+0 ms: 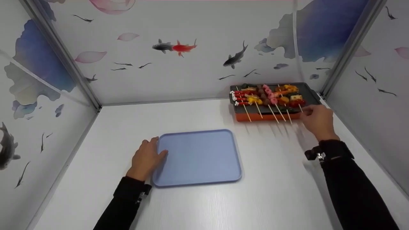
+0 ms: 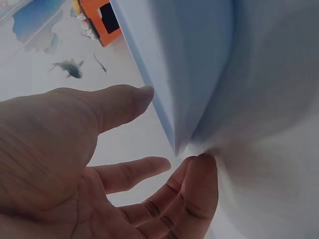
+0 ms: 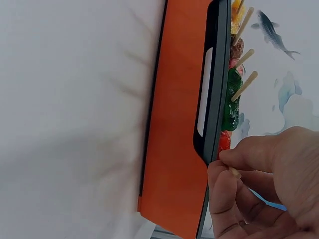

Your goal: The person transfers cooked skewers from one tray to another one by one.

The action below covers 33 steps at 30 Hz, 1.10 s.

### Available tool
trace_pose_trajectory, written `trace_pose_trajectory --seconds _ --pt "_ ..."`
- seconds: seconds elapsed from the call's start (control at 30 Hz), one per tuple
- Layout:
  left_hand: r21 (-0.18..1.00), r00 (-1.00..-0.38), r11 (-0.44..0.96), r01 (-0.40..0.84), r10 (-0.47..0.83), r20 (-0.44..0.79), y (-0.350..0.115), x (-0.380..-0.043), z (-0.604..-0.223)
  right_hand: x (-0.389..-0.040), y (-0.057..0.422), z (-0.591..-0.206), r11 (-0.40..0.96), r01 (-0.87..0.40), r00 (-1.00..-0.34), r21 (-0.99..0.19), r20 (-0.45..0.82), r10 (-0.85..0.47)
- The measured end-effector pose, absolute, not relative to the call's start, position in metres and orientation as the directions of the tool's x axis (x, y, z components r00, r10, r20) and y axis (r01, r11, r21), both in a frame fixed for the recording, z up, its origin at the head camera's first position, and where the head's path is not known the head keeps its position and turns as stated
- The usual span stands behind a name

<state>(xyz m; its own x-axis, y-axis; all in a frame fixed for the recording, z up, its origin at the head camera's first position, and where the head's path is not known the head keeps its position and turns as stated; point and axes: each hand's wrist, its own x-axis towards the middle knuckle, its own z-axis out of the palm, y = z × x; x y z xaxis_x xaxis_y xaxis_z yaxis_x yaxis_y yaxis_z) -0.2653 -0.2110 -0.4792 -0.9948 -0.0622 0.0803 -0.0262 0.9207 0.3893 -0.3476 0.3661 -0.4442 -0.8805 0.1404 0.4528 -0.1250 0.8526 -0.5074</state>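
Note:
A blue rectangular tray lies on the white table. My left hand is at its left edge, thumb reaching over the rim and fingers along the outside. In the left wrist view the thumb meets the tray's edge, and the fingers are loosely bent beside it. At the back right, several skewers lie across a black-topped orange grill. My right hand pinches the stick of the rightmost skewer between thumb and fingers. Its stick end pokes out by the fingertips; red food shows just past them.
Other skewers carry colourful pieces, their sticks jutting over the grill's front edge. Printed panels with fish and petals enclose the table at the back and both sides. The grill stands close to the back panel.

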Motion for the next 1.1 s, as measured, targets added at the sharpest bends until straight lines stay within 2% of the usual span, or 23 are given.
trace_pose_trajectory --seconds 0.27,0.47,0.77,1.1 --pt "0.424 -0.997 0.905 -0.035 -0.063 0.051 -0.212 -0.266 -0.479 -0.350 0.368 -0.439 0.796 0.029 -0.943 -0.604 0.247 0.222" --pt "0.427 -0.997 0.904 -0.020 -0.049 0.056 -0.213 -0.268 -0.478 -0.351 0.370 -0.433 0.738 0.116 -0.963 -0.665 0.106 0.246" --pt "0.430 -0.997 0.902 -0.018 -0.047 0.056 -0.214 -0.267 -0.480 -0.350 0.375 -0.429 0.723 0.110 -0.969 -0.682 0.088 0.231" --pt "0.433 -0.996 0.901 -0.026 -0.060 0.065 -0.213 -0.269 -0.482 -0.353 0.374 -0.435 0.638 0.112 -0.969 -0.762 0.059 0.241"
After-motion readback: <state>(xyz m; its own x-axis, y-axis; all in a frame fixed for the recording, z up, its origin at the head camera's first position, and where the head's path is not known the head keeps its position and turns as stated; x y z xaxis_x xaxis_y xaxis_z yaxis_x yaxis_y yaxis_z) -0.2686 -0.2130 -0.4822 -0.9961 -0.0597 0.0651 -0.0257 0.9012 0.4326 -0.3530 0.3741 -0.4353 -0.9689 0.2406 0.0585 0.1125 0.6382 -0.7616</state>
